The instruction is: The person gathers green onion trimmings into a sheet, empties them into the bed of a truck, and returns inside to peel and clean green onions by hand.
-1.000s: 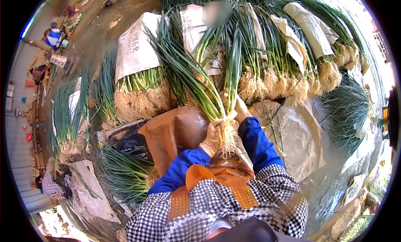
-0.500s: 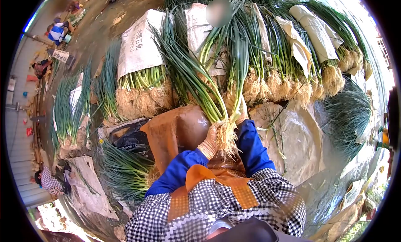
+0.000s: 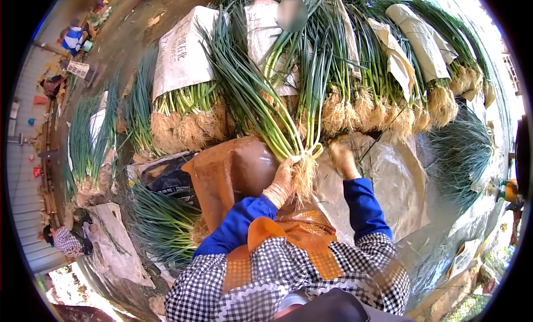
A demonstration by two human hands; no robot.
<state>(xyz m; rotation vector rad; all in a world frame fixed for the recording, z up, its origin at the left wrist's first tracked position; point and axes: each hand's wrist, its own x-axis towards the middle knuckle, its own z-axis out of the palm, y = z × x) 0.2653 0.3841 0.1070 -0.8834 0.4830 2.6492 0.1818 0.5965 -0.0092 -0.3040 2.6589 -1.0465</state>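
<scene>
My left hand [image 3: 283,179] is closed round the base of a bunch of green onions [image 3: 280,130], just beside its pale, stringy roots. The bunch leans over my lap, roots toward me and leaves pointing away. A pale band shows round its white stems, near my fingers. Off to the right, apart from the bunch, is my right hand [image 3: 343,158], above a pale sack sheet [image 3: 397,188] and beside some thin loose green strands [image 3: 363,155]. Motion smears its fingers, so I cannot make out whether they hold anything.
Bunches of green onions [image 3: 363,108] stand in a row ahead, some wrapped in white sacks [image 3: 186,52]. A brown apron [image 3: 233,166] covers my lap. More green onions [image 3: 164,225] lie at my left, and another heap [image 3: 461,155] at the right. Other people [image 3: 66,241] sit far left.
My right hand has let go of the bunch and moved to the right. The left hand still grips it near the roots. The bunch's stems have spread slightly at the right.
</scene>
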